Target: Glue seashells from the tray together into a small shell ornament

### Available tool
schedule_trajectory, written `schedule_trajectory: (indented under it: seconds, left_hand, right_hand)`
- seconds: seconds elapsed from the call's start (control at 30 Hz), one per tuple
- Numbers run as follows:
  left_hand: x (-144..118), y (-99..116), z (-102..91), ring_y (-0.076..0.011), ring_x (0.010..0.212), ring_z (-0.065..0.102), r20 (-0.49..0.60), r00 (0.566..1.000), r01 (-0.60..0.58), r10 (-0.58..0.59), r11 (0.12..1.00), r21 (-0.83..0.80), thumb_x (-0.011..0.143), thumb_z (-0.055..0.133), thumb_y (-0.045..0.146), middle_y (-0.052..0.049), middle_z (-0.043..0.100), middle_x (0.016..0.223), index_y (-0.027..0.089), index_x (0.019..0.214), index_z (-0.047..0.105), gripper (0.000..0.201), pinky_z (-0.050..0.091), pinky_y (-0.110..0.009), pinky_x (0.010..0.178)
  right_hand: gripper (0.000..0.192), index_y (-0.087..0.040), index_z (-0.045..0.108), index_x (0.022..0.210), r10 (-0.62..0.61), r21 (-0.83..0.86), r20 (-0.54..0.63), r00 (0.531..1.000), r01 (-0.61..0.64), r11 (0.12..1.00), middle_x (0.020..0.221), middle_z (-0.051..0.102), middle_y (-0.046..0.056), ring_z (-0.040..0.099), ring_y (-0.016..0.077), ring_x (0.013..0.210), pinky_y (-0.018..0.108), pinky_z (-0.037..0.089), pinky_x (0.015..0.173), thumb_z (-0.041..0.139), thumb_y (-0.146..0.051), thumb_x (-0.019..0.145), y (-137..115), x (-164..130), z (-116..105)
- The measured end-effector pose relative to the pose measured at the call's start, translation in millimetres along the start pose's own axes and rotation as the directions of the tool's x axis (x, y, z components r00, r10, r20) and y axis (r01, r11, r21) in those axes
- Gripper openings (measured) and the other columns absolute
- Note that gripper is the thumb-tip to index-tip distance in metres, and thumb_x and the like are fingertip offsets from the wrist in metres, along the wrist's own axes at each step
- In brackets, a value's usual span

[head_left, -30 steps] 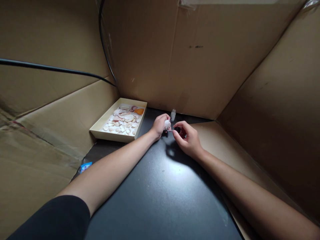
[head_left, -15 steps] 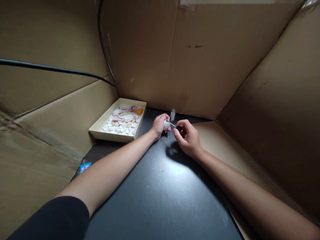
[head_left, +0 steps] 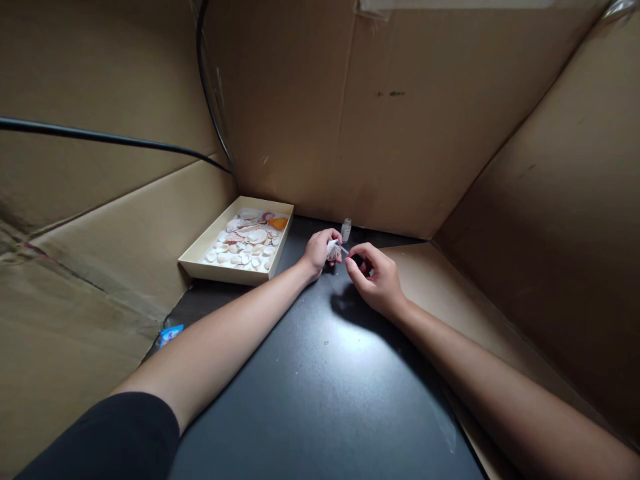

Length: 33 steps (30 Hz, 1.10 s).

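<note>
Far left, black cable [head_left: 110,139] running across cardboard wall [head_left: 100,60]. Below, blue packet [head_left: 171,335] at edge of dark tabletop [head_left: 310,387]. Next, shallow cream tray [head_left: 225,273] full of assorted shells [head_left: 257,236]. Near centre, left hand [head_left: 317,251] clasping white shell [head_left: 333,251]; just behind, small vial [head_left: 346,230] standing upright. Then thin pale stick [head_left: 344,249], tip at white shell, contact too small to tell, pinched in right hand [head_left: 379,275].

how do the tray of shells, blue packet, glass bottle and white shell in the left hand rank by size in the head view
1. Tray
2. Blue packet
3. Glass bottle and white shell: too alike to rank, and the left hand partly hides the shell.
</note>
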<state>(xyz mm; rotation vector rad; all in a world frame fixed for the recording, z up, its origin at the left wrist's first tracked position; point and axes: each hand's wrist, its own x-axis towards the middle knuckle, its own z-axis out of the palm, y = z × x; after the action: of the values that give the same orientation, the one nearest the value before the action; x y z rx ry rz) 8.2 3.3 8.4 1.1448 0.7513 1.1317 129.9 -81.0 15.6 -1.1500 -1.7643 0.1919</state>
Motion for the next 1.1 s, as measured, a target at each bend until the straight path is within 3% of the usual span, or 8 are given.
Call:
schedule_trajectory:
  seconds: [0.13,0.3,0.43,0.83,1.1]
  left_hand:
    - [1.6,-1.2,-0.5,-0.0102,0.034,0.047,0.006,1.000,-0.009,0.009,1.000,0.004,0.072,0.041,0.024,0.002,0.045,0.043,0.016,0.060,0.051,0.018,0.025,-0.018,0.032]
    - [1.0,-0.5,-0.1,-0.0101,0.035,0.047,0.015,1.000,-0.008,0.008,1.000,0.010,0.073,0.041,0.025,0.002,0.046,0.043,0.015,0.060,0.051,0.019,0.027,-0.018,0.032]
    - [-0.6,0.2,0.6,-0.0088,0.035,0.046,0.001,1.000,-0.006,0.006,1.000,0.004,0.072,0.042,0.023,0.003,0.045,0.044,0.015,0.061,0.050,0.016,0.026,-0.017,0.033]
    - [-1.3,1.0,-0.4,-0.0091,0.034,0.042,0.032,0.999,-0.018,0.017,0.999,0.028,0.075,0.040,0.024,0.002,0.047,0.043,0.016,0.063,0.050,0.018,0.027,-0.018,0.033]
    - [-1.5,0.5,-0.6,-0.0092,0.035,0.045,0.027,0.999,-0.021,0.020,0.999,0.029,0.072,0.042,0.024,0.003,0.044,0.044,0.016,0.063,0.049,0.014,0.025,-0.017,0.033]
  right_hand:
    - [0.008,-0.019,0.059,0.084,-0.001,0.003,0.065,0.998,0.001,1.000,0.062,0.050,-0.003,0.041,0.0082,0.053,0.021,0.035,0.053,0.055,-0.026,0.082,0.2,-0.1,-0.7]
    - [0.010,-0.018,0.060,0.088,-0.009,0.029,0.012,1.000,0.009,1.000,0.072,0.055,0.000,0.043,0.0085,0.056,0.022,0.037,0.055,0.054,-0.026,0.084,-0.6,0.2,-1.2]
    - [0.008,-0.019,0.061,0.087,-0.015,0.010,0.067,0.998,0.014,1.000,0.068,0.053,-0.001,0.044,0.0087,0.056,0.022,0.037,0.055,0.056,-0.024,0.082,-0.4,0.0,-1.2]
    - [0.010,-0.018,0.061,0.089,-0.026,0.017,-0.029,0.999,0.027,0.999,0.072,0.054,0.000,0.043,0.0083,0.057,0.022,0.037,0.055,0.056,-0.026,0.085,0.8,0.8,0.0]
    - [0.008,-0.018,0.061,0.087,-0.057,0.056,0.043,0.997,0.054,0.997,0.076,0.059,0.001,0.045,0.0084,0.058,0.022,0.039,0.056,0.056,-0.023,0.084,0.0,-0.1,-1.8]
